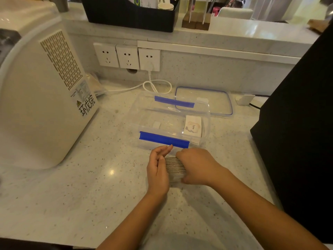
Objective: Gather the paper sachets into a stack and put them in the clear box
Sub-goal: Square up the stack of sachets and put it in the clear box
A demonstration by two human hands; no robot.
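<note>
A stack of paper sachets (174, 166) stands on edge on the speckled counter, just in front of the clear box (144, 112). My left hand (158, 170) presses flat against the stack's left end. My right hand (195, 166) grips it from the right and over the top. The clear box has blue clips on its near and far rims and stands without its lid. Inside it, at the right end, lie sachets (193, 126), the top one printed with "love".
The box's lid (216, 103) with a blue seal lies behind the box on the right. A large cream appliance (41, 91) stands at the left. A black machine (299, 123) fills the right side. A white cable (156, 85) loops below the wall sockets.
</note>
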